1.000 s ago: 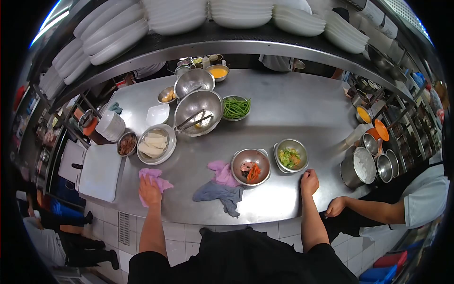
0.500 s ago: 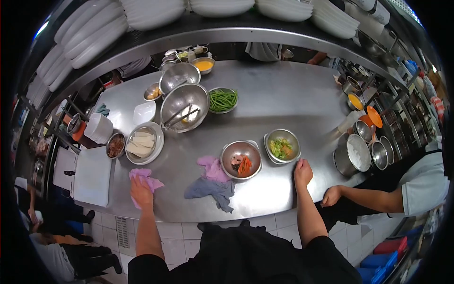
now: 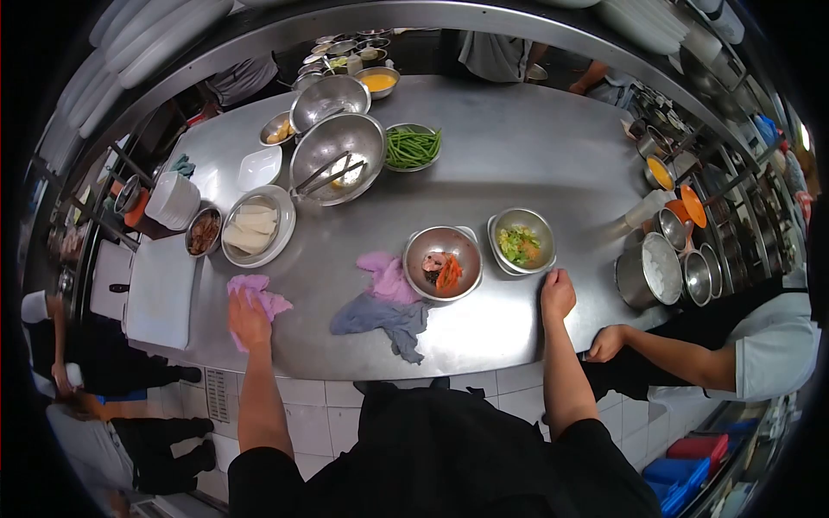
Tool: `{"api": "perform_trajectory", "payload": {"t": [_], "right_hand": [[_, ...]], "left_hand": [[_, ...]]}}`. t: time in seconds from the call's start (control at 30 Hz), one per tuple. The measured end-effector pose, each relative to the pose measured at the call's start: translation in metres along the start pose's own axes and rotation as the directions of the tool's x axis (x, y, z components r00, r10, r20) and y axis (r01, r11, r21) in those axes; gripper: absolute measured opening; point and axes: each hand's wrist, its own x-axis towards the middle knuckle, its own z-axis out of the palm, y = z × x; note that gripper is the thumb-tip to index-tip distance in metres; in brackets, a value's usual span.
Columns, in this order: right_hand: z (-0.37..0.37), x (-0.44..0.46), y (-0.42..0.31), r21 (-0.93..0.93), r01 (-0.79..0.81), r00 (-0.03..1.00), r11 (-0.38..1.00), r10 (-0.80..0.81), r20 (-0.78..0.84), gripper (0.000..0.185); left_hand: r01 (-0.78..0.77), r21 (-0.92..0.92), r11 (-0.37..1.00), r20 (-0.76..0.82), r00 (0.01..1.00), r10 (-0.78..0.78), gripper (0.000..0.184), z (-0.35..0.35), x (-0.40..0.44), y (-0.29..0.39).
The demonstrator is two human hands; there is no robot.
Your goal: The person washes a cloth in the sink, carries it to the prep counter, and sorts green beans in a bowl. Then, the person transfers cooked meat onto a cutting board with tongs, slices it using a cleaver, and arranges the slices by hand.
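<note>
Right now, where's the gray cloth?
In the head view, the gray cloth lies on the near side of the table, between left hand and right hand, touching a pink cloth.

It's a comm. kitchen: s/steel table point(image 3: 518, 147), bowls point(image 3: 415, 250) w/ veg point(image 3: 519, 246), stacked plates point(image 3: 173, 43).

You are dressed in black: a plain top with short, loose sleeves point(image 3: 261, 483) whose hems hang wide near your elbows. Past the hems, your forearms point(image 3: 269, 393) are bare, as are your left hand point(image 3: 249, 321) and right hand point(image 3: 559, 294). Your black front point(image 3: 432, 457) looks matte and softly creased, possibly an apron. Beyond it, dark shoe tips point(image 3: 440, 382) show.
</note>
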Motion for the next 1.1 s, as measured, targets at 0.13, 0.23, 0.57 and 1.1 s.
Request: {"api": "perform_trajectory", "payload": {"t": [0.13,0.23,0.57,1.1], "right_hand": [[0.004,0.001,0.004,-0.01,-0.004,1.0,1.0,0.005,0.018,0.032],[0.005,0.001,0.005,-0.009,-0.019,0.998,1.0,0.019,0.062,0.032],[0.013,0.0,0.008,0.01,0.056,0.998,0.998,-0.056,-0.043,0.029],[0.003,-0.001,0.002,0.015,0.029,0.999,0.999,-0.029,-0.023,0.028]], "left_hand": [[-0.015,-0.006,1.0,-0.035,0.999,0.015,0.042,0.005,0.0,-0.004],[-0.01,0.005,1.0,-0.037,0.999,0.011,0.042,0.004,-0.001,-0.003],[0.003,-0.016,1.0,-0.017,1.0,-0.003,0.047,-0.004,-0.001,-0.002],[0.082,-0.074,0.994,0.036,0.996,-0.08,0.046,-0.011,0.002,0.006]]}}
